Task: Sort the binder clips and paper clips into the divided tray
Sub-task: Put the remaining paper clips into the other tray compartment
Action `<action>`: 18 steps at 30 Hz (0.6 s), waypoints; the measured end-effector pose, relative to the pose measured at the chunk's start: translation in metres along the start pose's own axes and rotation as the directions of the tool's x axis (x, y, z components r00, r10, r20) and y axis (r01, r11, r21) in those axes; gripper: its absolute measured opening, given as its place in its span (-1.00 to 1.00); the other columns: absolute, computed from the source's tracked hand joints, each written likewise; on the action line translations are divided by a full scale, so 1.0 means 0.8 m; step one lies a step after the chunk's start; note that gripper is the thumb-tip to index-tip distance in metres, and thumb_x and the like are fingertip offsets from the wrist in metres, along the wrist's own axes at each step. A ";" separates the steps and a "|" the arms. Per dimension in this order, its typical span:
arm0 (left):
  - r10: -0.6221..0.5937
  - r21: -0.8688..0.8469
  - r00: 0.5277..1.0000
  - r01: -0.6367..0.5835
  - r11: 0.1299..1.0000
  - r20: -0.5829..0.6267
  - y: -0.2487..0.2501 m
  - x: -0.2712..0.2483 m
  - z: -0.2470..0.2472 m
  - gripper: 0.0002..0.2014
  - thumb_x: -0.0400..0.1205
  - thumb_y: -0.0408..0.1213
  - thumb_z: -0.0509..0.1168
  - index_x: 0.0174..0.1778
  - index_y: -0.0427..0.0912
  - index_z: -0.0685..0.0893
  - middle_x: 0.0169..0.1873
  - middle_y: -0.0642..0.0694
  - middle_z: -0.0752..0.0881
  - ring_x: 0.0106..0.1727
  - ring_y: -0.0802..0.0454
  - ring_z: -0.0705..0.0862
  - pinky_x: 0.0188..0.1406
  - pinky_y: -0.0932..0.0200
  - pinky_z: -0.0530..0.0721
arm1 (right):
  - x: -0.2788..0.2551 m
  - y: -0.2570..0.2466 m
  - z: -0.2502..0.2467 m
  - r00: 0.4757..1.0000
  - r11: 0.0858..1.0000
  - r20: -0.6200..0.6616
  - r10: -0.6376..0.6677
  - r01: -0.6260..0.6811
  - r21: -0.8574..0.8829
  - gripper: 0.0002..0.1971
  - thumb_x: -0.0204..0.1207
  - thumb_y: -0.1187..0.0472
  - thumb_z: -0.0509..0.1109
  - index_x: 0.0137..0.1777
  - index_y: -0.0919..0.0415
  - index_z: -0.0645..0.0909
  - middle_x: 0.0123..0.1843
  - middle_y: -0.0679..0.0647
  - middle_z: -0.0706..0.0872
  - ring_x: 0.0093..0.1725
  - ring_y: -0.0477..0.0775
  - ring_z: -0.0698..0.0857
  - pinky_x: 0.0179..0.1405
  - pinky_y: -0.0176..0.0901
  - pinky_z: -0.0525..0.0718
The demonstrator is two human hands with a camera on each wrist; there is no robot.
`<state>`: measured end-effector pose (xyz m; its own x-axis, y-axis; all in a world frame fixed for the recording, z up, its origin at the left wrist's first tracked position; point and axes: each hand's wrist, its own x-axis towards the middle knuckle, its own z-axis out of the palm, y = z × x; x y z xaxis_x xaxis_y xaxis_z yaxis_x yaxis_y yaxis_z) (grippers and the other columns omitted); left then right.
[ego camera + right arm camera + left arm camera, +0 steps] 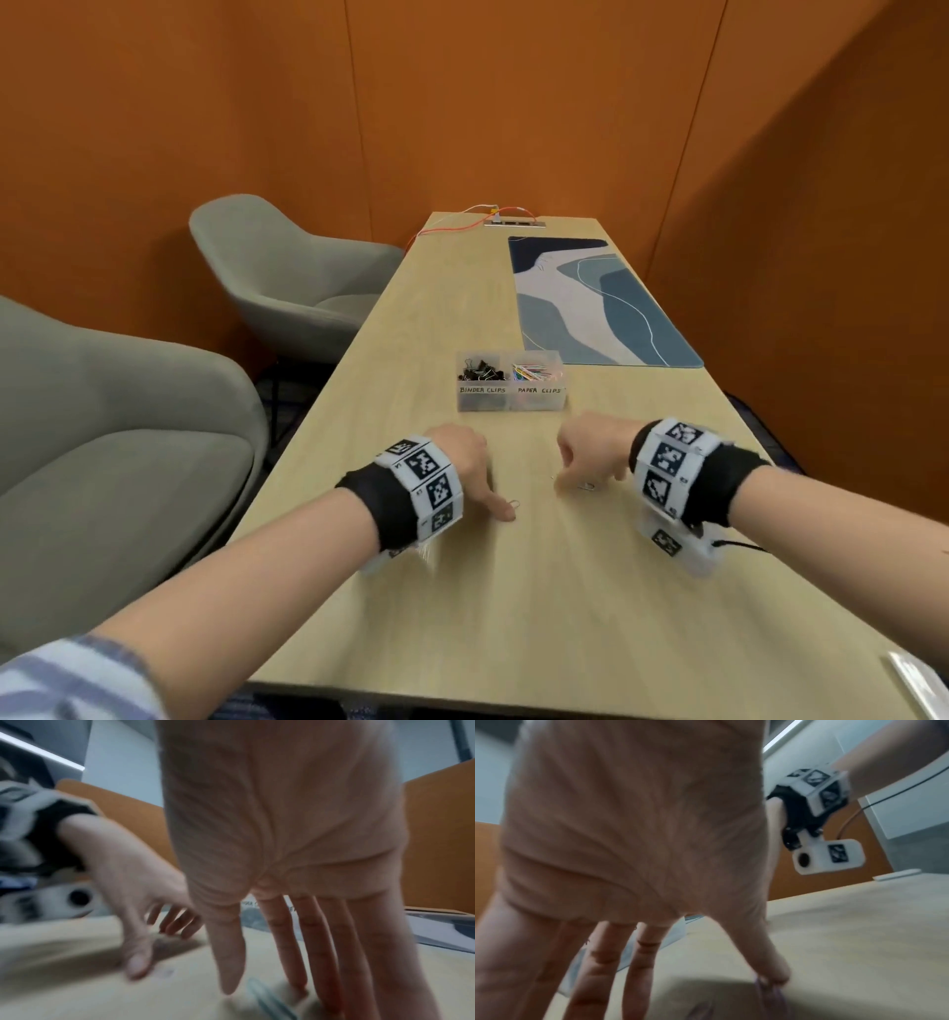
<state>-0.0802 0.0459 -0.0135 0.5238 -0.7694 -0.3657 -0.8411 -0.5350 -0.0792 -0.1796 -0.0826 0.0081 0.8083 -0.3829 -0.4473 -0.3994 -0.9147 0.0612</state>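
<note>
Head view: left hand (458, 465) lowered to table (513, 591), fingers extended, thumb tip beside loose paper clip (513, 505); nothing gripped. Right hand (590, 455) likewise down, fingertips touching second paper clip (587, 485); pinch not confirmed. Divided tray (512, 401) just beyond hands, binder clips (477, 370) seen in left compartment, coloured paper clips (534, 371) in right

Left wrist view: fingers (603, 963) straight, thumb tip on blurred purple clip (770, 992)

Right wrist view: fingers (290, 943) spread straight, pale clip (267, 998) beneath them on table

Matt wood-grain table (513, 591); clear plastic tray (513, 402); cloth chairs (287, 277).
</note>
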 end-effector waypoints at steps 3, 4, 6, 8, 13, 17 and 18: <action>0.046 0.048 0.999 -0.047 0.998 0.010 0.004 -0.005 -0.007 -0.43 0.46 0.13 0.42 0.09 -0.36 0.69 0.06 -0.28 0.74 0.02 -0.22 0.71 -0.10 0.09 0.62 | -0.007 -0.011 0.021 0.994 0.995 -0.101 -0.036 0.026 -0.097 -0.75 0.52 0.26 0.31 0.13 0.40 0.58 0.18 0.33 0.69 0.13 0.30 0.69 0.04 -0.04 0.64; 0.057 0.058 0.998 -0.057 0.997 0.009 0.005 -0.007 -0.009 -0.50 0.50 0.02 0.43 0.11 -0.37 0.68 0.10 -0.30 0.73 0.09 -0.25 0.71 -0.10 0.08 0.61 | -0.009 -0.015 0.025 0.991 0.992 -0.125 -0.049 0.034 -0.118 -0.76 0.54 0.33 0.25 0.17 0.42 0.55 0.24 0.35 0.65 0.21 0.33 0.66 0.09 -0.01 0.63; 0.065 0.074 0.998 -0.065 0.995 -0.004 0.004 -0.012 -0.011 -0.62 0.53 -0.15 0.43 0.12 -0.39 0.68 0.13 -0.32 0.73 0.16 -0.27 0.71 -0.04 0.05 0.64 | -0.009 -0.021 0.029 0.986 0.983 -0.147 -0.080 0.054 -0.176 -0.75 0.56 0.42 0.18 0.19 0.44 0.53 0.27 0.37 0.62 0.24 0.35 0.64 0.08 0.01 0.62; 0.077 0.076 0.997 -0.075 0.994 -0.023 0.003 -0.013 -0.012 -0.70 0.53 -0.28 0.41 0.09 -0.40 0.70 0.11 -0.33 0.75 0.15 -0.27 0.72 0.03 0.02 0.67 | -0.009 -0.025 0.030 0.983 0.970 -0.154 -0.104 0.066 -0.233 -0.75 0.56 0.44 0.17 0.19 0.43 0.54 0.27 0.38 0.61 0.24 0.34 0.64 0.04 0.01 0.61; 0.104 0.090 0.994 -0.101 0.991 -0.034 -0.001 -0.012 -0.008 -0.74 0.48 -0.49 0.36 0.08 -0.39 0.69 0.12 -0.32 0.74 0.15 -0.28 0.71 0.01 -0.01 0.67 | -0.003 -0.027 0.033 0.989 0.957 -0.114 -0.097 0.061 -0.283 -0.75 0.55 0.40 0.20 0.19 0.40 0.57 0.28 0.33 0.63 0.25 0.34 0.64 0.03 -0.02 0.60; 0.112 0.065 0.993 -0.110 0.992 -0.035 -0.010 -0.008 -0.004 -0.76 0.45 -0.55 0.29 0.01 -0.38 0.72 0.06 -0.31 0.76 0.11 -0.26 0.73 -0.17 0.06 0.63 | -0.003 -0.023 0.038 0.989 0.965 -0.118 -0.088 0.055 -0.258 -0.71 0.55 0.33 0.22 0.24 0.37 0.55 0.29 0.32 0.60 0.25 0.33 0.63 0.06 -0.02 0.61; 0.109 0.075 0.993 -0.106 0.992 -0.040 -0.011 -0.007 -0.002 -0.76 0.47 -0.54 0.28 0.02 -0.37 0.72 0.07 -0.30 0.76 0.12 -0.26 0.73 -0.17 0.07 0.62 | -0.005 -0.021 0.040 0.987 0.967 -0.132 -0.091 0.056 -0.249 -0.70 0.55 0.33 0.22 0.25 0.38 0.51 0.30 0.32 0.59 0.26 0.33 0.62 0.08 -0.01 0.60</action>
<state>-0.0751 0.0541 -0.0093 0.4338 -0.8364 -0.3349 -0.8996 -0.4229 -0.1091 -0.1895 -0.0615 -0.0198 0.8912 -0.3117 -0.3295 -0.2331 -0.9380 0.2567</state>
